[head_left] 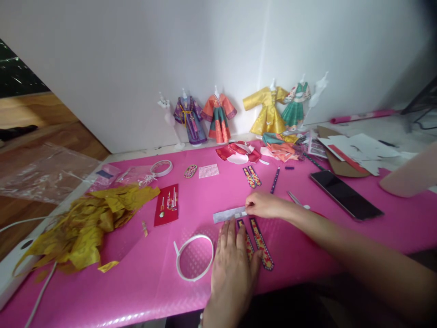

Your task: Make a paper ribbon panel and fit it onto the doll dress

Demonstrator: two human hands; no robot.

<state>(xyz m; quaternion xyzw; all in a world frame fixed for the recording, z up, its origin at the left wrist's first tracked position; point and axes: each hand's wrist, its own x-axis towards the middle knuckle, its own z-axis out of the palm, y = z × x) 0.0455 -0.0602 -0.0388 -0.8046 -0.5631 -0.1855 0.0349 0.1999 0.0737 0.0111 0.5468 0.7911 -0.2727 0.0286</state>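
Note:
A pale grey strip [223,215] with small white patches lies across the pink tabletop in front of me. My left hand [232,262] rests flat, fingers outstretched, its fingertips at the strip's lower edge. Under its thumb side is a patterned yellow-and-red band with a dark dotted border, partly covered; a matching patterned band [261,246] lies to the right. At the strip's right end, my right hand [262,205] has its fingers pinched together; what is between them is hidden. A loop of narrow white tape [178,262] lies left of my left hand.
Crumpled yellow fabric [92,218] and a red card [166,205] lie left. A black phone [346,195], scissors [294,198] and a dark pen [275,180] are right. Small dressed mannequins [220,118] stand along the wall. A white power strip [17,269] borders the left edge.

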